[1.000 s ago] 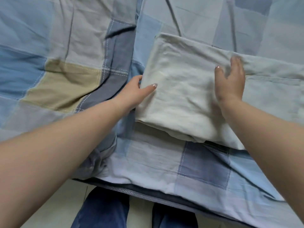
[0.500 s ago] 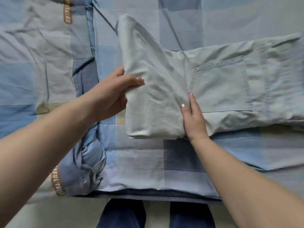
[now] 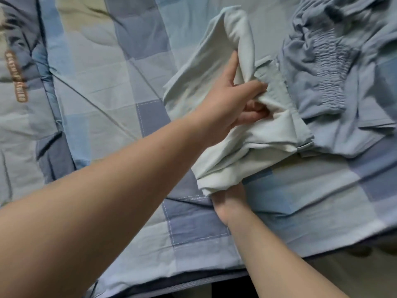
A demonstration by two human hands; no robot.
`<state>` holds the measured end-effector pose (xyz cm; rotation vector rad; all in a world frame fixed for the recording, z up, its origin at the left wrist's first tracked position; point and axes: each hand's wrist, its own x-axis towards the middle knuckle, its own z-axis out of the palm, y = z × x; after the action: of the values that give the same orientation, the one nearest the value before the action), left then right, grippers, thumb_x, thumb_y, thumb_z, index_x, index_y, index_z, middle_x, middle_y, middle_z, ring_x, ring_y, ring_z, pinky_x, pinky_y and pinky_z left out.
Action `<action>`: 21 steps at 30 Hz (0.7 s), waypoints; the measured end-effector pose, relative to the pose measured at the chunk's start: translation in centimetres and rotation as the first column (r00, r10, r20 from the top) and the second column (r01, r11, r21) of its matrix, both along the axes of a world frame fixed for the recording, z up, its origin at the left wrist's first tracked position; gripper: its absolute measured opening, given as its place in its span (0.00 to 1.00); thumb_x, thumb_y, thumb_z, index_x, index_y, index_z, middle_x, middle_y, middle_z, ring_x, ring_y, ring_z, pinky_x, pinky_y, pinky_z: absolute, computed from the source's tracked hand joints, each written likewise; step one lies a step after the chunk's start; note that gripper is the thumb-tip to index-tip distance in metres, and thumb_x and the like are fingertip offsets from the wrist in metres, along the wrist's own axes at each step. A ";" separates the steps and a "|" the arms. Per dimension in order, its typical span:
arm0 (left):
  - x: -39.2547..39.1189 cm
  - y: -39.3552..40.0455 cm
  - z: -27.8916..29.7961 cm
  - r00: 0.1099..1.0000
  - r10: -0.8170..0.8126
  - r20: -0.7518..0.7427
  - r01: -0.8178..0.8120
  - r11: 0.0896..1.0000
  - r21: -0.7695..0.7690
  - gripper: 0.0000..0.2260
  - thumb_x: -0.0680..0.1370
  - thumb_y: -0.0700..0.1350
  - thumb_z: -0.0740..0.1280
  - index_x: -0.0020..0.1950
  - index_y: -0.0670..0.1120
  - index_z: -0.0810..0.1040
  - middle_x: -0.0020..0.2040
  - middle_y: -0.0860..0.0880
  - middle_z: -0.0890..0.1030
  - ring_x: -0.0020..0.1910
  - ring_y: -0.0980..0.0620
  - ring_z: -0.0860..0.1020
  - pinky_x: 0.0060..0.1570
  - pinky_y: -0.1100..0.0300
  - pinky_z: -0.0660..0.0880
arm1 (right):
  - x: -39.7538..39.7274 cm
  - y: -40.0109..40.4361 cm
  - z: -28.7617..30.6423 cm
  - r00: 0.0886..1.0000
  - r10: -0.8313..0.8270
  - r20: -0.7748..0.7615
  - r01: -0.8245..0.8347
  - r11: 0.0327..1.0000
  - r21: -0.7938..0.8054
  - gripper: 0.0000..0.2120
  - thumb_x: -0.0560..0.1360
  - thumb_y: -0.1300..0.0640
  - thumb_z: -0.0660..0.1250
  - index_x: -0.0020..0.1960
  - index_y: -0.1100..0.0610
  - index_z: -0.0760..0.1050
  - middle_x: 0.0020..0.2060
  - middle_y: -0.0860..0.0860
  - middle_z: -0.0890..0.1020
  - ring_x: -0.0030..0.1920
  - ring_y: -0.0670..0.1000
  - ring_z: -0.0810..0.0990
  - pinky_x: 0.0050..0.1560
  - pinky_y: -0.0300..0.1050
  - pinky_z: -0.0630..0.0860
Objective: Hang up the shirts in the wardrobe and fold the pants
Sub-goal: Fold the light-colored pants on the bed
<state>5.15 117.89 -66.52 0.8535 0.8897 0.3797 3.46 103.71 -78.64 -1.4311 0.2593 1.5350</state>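
While my left hand [image 3: 233, 104] clamps a thick fold of the pale green pants [image 3: 242, 134], thumb on top and fingers [image 3: 253, 109] curled beneath into the cloth, my right hand [image 3: 231, 197] sits under the near corner of the bundle, so I cannot tell how far its fingers are spread or whether they pinch anything; only the back of the hand and wrist show. I see the pants lying on the patchwork quilt [image 3: 120, 82], partly folded, with their long axis running from the near corner over my right hand up and away past my left fingertips to the loose end [image 3: 227, 24] that stands up beyond them. To the thumb side of my left hand, the far flap is raised off the bed; just beyond my fingertips lies the flat pocket panel [image 3: 272, 82], and touching that edge farther out is a crumpled blue garment with a shirred band [image 3: 328, 67], whose kind I cannot make out. I judge the fold is midway: the raised end lies ahead of and above my left fingers, so that hand is the nearer one to carry it over toward the pocket side, while the right hand anchors the near end. My worry is dragging the blue garment along, since the two cloths meet right at my fingertips.
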 end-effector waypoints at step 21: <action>-2.5 0.6 -9.2 0.653 0.312 -0.690 0.334 0.699 0.632 0.11 0.76 0.38 0.65 0.56 0.46 0.81 0.51 0.47 0.80 0.49 0.53 0.77 0.55 0.62 0.74 | 13.9 -2.0 -0.1 0.860 -0.045 0.509 0.111 0.989 -0.100 0.18 0.70 0.36 0.66 0.45 0.50 0.69 0.47 0.46 0.78 0.53 0.51 0.77 0.55 0.50 0.73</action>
<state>2.66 118.48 -75.72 1.8652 1.5749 0.3533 17.33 101.71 -78.76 -1.8452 0.0927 1.0385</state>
